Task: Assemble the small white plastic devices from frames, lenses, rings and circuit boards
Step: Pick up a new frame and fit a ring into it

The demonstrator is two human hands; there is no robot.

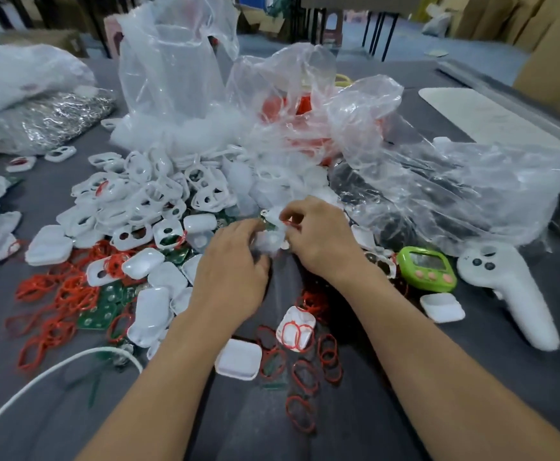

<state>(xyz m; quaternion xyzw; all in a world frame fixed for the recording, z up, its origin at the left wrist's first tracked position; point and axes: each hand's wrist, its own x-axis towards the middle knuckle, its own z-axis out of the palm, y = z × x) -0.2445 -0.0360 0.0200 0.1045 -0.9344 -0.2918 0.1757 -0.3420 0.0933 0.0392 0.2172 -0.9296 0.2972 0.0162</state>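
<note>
**Both your hands are on one small white piece**

Your left hand (235, 261) and your right hand (318, 234) meet in the middle of the counter (471, 377). Between them is a small white piece (270, 236).

The fingers (252, 227) of your left hand are curled round its left side. Their tips are hidden, so you cannot see just how they grip. The fingers (297, 207) of your right hand are bent and pressed together. They pinch a thin red ring (287, 222) at the top of the piece.

Just past your fingertips, and off to their left, lies a big heap of white frames (145, 194). Clear plastic bags (178, 78) stand behind the heap. More to the left of your left fingers, loose rings (62, 294) and green circuit boards (102, 311) lie mixed with smooth white covers (152, 311).

Below your fingers, between your two arms, a frame with red rings in it (296, 327) lies on the counter. A square white cover (238, 359) lies next to it.

To the right of your right fingers sits a green timer (428, 267). Beside that lies a white controller (505, 287). A white cable (39, 377) runs along the near left of the counter.
</note>
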